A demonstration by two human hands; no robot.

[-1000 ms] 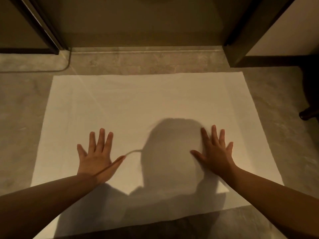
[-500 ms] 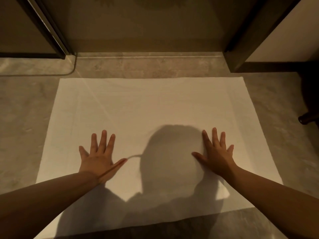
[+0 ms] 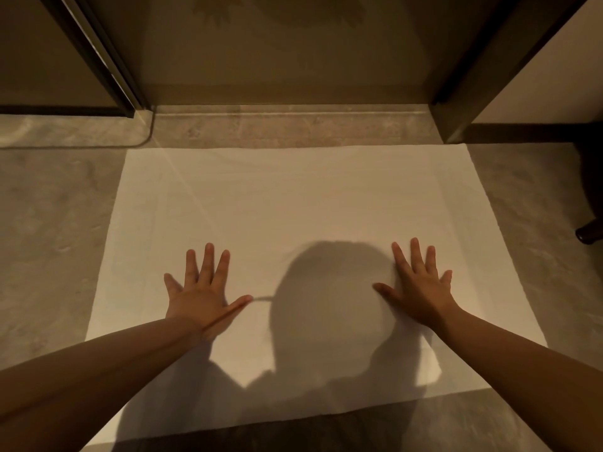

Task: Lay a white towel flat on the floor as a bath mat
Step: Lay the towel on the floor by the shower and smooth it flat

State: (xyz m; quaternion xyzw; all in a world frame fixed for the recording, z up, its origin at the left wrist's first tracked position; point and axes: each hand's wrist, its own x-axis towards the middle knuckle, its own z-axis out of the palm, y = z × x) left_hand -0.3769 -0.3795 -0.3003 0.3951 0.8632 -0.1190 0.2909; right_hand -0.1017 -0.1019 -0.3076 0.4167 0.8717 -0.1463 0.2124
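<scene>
A white towel (image 3: pixel 293 203) lies spread flat on the grey stone floor, its far edge running along a doorway threshold. My left hand (image 3: pixel 202 295) rests palm down on the towel's left half, fingers spread. Palm down on the right half is my right hand (image 3: pixel 421 288), also with fingers apart. Neither hand holds anything. My own shadow covers the towel's near middle and its near edge.
A stone threshold (image 3: pixel 293 125) and a glass door in a dark frame (image 3: pixel 107 66) lie just past the towel. A dark door jamb (image 3: pixel 456 102) stands at the right. A dark furniture foot (image 3: pixel 589 233) sits on the floor at the far right.
The view has drifted so the towel sits slightly lower in frame. Both hands stay flat on the towel, slid a little forward.
</scene>
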